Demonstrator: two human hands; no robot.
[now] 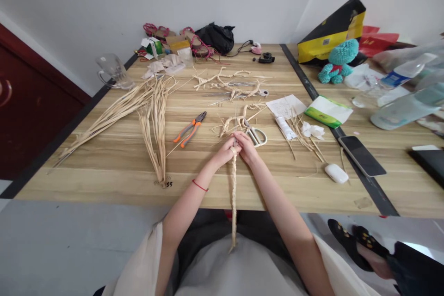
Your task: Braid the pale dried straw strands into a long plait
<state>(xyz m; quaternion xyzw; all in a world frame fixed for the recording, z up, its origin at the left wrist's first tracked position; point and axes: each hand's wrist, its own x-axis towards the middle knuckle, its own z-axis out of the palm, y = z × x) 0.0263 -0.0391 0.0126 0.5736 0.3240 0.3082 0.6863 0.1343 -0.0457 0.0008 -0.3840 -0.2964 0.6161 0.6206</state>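
My left hand [227, 151] and my right hand [245, 145] meet over the table, closed around the upper end of a wrapped straw stalk [233, 194]. The stalk hangs down past the table edge towards my lap. Thin wires [236, 115] stick out of its top, between my fingers. Just beyond my hands lie white-handled scissors [256, 137] and wrapped straw pieces [231, 122]. Pliers with orange and grey handles [190, 130] rest to the left. Which fingers pinch the wire is hard to make out.
Bundles of loose straw strips [157, 125] spread over the left side, near a glass mug [114, 71]. On the right are a phone [361, 155], a white case [336, 173], a tissue pack [328, 111], bottles [409, 106] and a turquoise crocheted toy [338, 62]. Another person's feet [360, 245] show below.
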